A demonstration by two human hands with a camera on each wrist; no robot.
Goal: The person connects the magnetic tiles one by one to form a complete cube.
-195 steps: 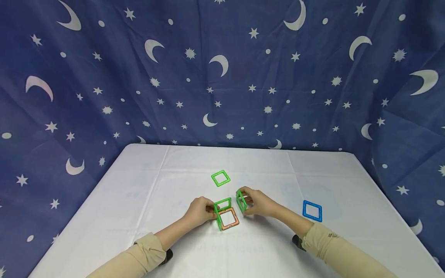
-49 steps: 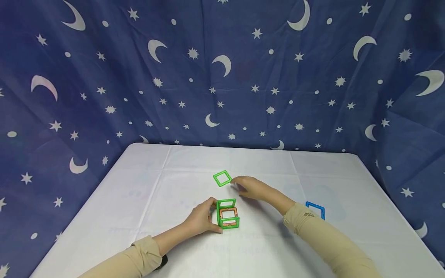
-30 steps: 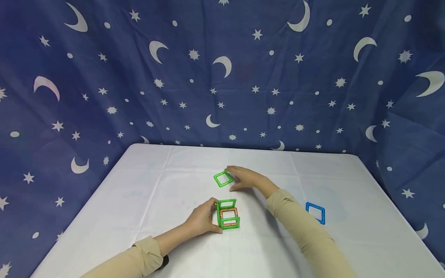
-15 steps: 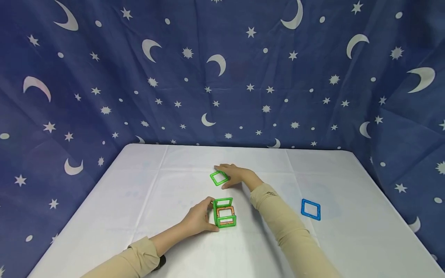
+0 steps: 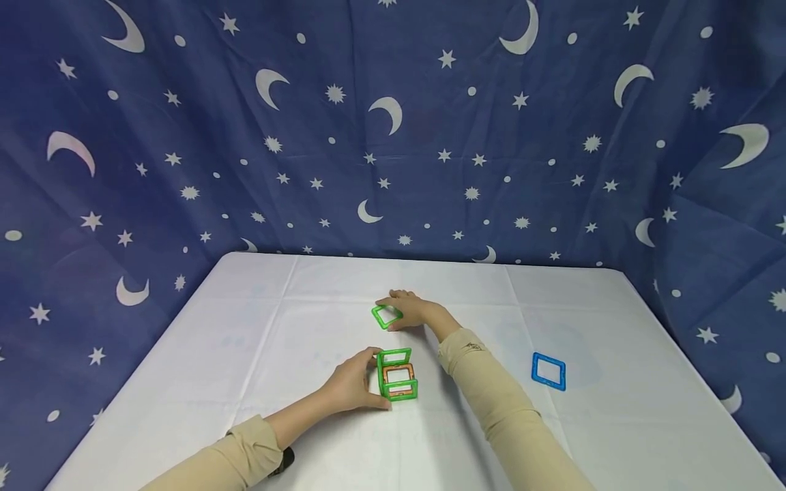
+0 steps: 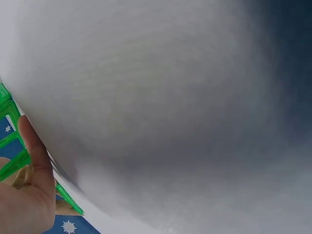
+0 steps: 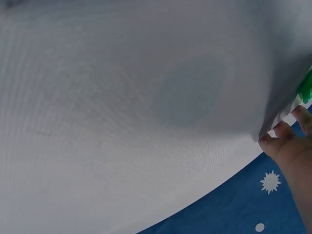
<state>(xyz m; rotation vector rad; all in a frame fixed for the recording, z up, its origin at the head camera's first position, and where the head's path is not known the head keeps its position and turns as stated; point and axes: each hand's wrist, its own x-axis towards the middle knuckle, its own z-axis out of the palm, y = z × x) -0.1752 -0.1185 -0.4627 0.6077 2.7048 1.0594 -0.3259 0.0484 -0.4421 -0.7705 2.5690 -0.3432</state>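
Green walls [image 5: 397,375], held by the left hand [image 5: 351,385], could fall if the right hand [image 5: 410,311], gripping a loose green square [image 5: 385,316], bumps them.

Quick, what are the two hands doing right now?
Left hand: holding the half-built tile box.
Right hand: fingers on the loose green square, grip unclear.
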